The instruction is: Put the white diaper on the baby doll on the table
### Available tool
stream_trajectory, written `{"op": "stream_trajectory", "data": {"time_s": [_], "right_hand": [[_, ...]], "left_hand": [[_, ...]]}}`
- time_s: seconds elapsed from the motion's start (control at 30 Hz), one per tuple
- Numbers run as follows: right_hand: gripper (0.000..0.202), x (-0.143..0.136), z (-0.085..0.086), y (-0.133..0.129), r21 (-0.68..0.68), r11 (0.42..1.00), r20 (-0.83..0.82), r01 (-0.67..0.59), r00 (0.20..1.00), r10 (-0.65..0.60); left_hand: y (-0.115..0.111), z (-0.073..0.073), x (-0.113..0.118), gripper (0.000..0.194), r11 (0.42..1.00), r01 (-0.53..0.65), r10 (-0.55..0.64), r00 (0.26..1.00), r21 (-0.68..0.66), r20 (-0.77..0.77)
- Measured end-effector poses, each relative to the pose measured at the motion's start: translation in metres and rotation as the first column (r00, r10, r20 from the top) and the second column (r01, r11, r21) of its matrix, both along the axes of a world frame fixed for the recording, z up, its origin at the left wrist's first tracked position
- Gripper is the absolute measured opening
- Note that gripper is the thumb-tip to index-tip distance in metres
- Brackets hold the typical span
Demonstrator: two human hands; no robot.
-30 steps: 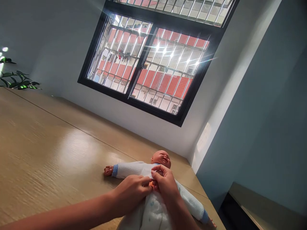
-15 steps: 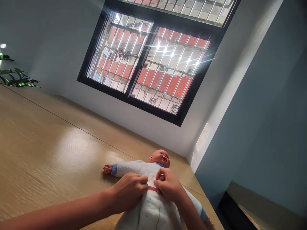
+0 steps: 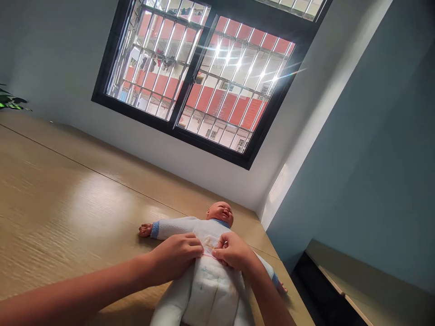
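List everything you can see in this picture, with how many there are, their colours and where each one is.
Plastic baby doll in white outfit with blue cuffs: one, on its back on the table.
White padded diaper: one, pink line along its top edge, over the doll's front.
Light-brown wood-look table: one, under the doll.
Black-framed window with metal bars: one, beyond the table.
Red-and-white building: one, outside.
Green leafy plant: one, left edge.
Dark furniture with brownish top: one, lower right.
Walls: grey behind the table, blue-grey at right.
Person's bare hands: two, left and right, pinching at the diaper's top edge.
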State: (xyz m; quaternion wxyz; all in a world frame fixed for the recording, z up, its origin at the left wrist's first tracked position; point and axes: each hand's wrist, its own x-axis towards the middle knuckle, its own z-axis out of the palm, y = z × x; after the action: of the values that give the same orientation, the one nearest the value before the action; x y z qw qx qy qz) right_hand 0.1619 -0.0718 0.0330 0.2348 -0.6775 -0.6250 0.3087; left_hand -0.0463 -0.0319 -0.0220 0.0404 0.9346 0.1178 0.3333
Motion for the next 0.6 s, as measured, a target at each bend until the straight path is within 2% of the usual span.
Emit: {"op": "stream_trajectory", "data": {"time_s": [0.1,0.23,0.27,0.33,0.43,0.53,0.6], "right_hand": [[0.010,-0.002,0.002,-0.001,-0.003,1.000,-0.035,0.003,0.999,-0.004],[0.012,0.016,0.022,-0.008,0.096,0.993,-0.183,-0.074,0.979,0.090],[0.014,0.026,0.026,-0.010,0.149,0.987,-0.235,-0.067,0.967,0.101],[0.025,0.047,0.025,-0.017,0.244,0.969,-0.339,0.042,0.940,0.044],[0.044,0.072,-0.001,-0.025,0.260,0.934,-0.483,0.245,0.871,-0.094],[0.056,0.073,-0.038,-0.029,0.199,0.949,-0.510,0.244,0.853,-0.113],[0.057,0.062,-0.055,-0.028,0.233,0.945,-0.471,0.229,0.877,-0.096]], "left_hand": [[-0.003,0.003,-0.002,0.028,0.999,-0.019,0.019,1.000,-0.044,-0.006],[-0.007,0.007,-0.005,0.027,0.995,-0.017,0.016,1.000,-0.100,-0.012],[-0.007,0.008,-0.006,0.026,0.993,-0.010,0.009,1.000,-0.116,-0.011],[-0.007,0.006,-0.008,0.025,0.989,-0.002,0.001,1.000,-0.150,-0.008],[-0.005,0.000,-0.008,0.024,0.983,-0.001,0.003,1.000,-0.182,0.013],[-0.007,-0.005,-0.008,0.026,0.978,0.039,-0.020,0.995,-0.207,0.093],[-0.010,-0.004,-0.008,0.029,0.969,0.092,-0.062,0.989,-0.230,0.136]]}}
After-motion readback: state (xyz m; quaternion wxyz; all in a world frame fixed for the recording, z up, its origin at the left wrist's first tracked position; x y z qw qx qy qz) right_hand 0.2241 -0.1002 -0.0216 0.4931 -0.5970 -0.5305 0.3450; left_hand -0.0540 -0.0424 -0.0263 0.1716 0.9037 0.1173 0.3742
